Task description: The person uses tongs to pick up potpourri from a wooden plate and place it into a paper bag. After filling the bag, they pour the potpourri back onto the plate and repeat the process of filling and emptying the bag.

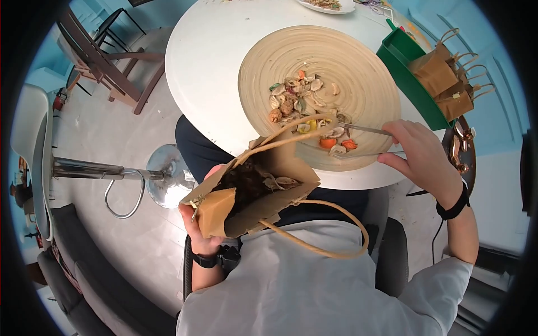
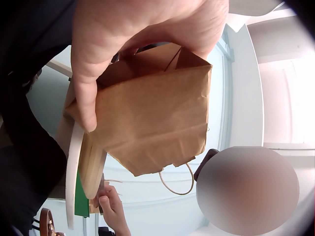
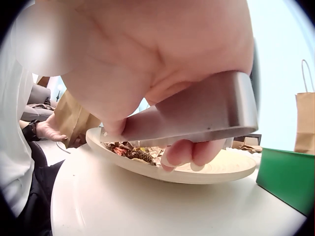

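The left hand (image 1: 203, 229) grips a brown paper bag (image 1: 218, 210) from its bottom and side, its mouth turned up and dark pieces inside; in the left wrist view the thumb presses the bag (image 2: 157, 113). In the right hand (image 1: 423, 159) are metal tongs (image 1: 367, 129), pinched between thumb and fingers, their arms apart and tips at dried petals and orange pieces (image 1: 328, 144) on a round wooden plate (image 1: 358, 73). The right wrist view shows the tongs (image 3: 197, 110) under the palm and a pine cone (image 3: 140, 156) on the plate.
A green bin (image 1: 406, 61) with several small paper bags (image 1: 434, 75) stands right of the plate on the white table (image 1: 199, 73). A white dish (image 1: 336, 7) lies at the far edge. Copper-coloured items (image 1: 460, 145) sit at the right. A bar stool (image 1: 84, 168) is at left.
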Tool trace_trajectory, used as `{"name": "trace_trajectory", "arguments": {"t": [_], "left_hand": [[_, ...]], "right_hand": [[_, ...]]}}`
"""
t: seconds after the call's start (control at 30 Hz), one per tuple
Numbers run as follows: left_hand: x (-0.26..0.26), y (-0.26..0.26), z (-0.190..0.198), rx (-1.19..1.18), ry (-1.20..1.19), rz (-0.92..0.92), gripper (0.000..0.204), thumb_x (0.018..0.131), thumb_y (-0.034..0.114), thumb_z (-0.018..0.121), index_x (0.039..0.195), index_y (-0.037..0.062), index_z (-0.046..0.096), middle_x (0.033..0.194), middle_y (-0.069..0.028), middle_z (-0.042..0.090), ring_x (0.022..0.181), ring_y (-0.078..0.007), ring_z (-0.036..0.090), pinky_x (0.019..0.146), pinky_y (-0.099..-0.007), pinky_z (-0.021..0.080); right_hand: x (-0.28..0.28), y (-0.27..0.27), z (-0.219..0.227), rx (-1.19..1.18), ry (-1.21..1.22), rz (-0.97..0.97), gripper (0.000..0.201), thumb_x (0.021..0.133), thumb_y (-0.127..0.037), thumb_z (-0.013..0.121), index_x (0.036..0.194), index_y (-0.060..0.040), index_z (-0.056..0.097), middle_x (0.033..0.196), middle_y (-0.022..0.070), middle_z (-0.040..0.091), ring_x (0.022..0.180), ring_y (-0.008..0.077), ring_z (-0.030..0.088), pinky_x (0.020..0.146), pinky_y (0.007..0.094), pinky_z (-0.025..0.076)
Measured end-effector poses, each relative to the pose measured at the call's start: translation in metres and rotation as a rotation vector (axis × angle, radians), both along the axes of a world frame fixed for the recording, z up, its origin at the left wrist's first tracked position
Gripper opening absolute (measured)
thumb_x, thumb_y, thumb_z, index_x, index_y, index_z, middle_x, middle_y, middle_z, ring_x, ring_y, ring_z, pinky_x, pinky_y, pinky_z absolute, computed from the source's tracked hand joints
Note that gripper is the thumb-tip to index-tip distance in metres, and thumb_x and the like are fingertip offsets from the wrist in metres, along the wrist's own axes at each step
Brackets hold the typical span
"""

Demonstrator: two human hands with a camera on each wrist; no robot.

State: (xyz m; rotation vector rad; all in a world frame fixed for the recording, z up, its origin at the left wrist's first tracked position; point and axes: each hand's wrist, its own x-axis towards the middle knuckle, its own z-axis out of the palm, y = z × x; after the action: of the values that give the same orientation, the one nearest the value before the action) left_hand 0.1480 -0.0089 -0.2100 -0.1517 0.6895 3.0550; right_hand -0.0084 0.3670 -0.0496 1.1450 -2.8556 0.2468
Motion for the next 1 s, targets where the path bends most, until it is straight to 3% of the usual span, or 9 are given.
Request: {"name": "trace_trajectory", "arguments": {"t": [0.17,0.23,0.5,1.0], "left_hand": [[-0.006,0.004,0.016,-0.121,0.082,-0.028,0.077,0.092,0.063,0.052,0.147,0.0099,0.037,0.145,-0.0169,0.047,0.127,-0.0341,0.053,0.101,-0.0509,0.05],[-0.009,0.009,0.028,-0.475,-0.105,-0.009,0.108,0.082,0.081,0.047,0.148,-0.0027,0.03,0.145,-0.0151,0.044,0.13,-0.0228,0.048,0.108,-0.0354,0.041],[-0.013,0.012,0.039,-0.571,-0.062,-0.039,0.107,0.084,0.082,0.039,0.148,-0.0034,0.03,0.144,-0.0152,0.046,0.13,-0.0218,0.048,0.107,-0.0348,0.041],[-0.009,0.009,0.032,-0.592,-0.06,-0.043,0.103,0.087,0.08,0.035,0.148,-0.0033,0.03,0.145,-0.0147,0.046,0.131,-0.0221,0.048,0.109,-0.0351,0.038]], "right_hand": [[-0.011,-0.009,0.005,0.072,0.039,0.041,0.042,0.082,-0.036,0.071,0.108,-0.0054,0.057,0.087,0.0107,0.058,0.082,0.0308,0.057,0.072,0.0396,0.045],[-0.015,-0.01,0.004,0.086,0.055,0.056,0.041,0.083,-0.036,0.071,0.107,-0.0056,0.057,0.086,0.0106,0.058,0.082,0.0305,0.057,0.072,0.0393,0.045],[-0.028,-0.011,-0.005,0.113,0.118,0.092,0.035,0.083,-0.035,0.07,0.096,-0.0064,0.055,0.076,0.0088,0.056,0.072,0.0286,0.058,0.063,0.0387,0.045],[-0.042,-0.02,0.001,0.149,0.273,0.197,0.039,0.08,-0.037,0.071,0.099,-0.0073,0.054,0.078,0.0072,0.057,0.074,0.0265,0.058,0.064,0.0365,0.045]]}}
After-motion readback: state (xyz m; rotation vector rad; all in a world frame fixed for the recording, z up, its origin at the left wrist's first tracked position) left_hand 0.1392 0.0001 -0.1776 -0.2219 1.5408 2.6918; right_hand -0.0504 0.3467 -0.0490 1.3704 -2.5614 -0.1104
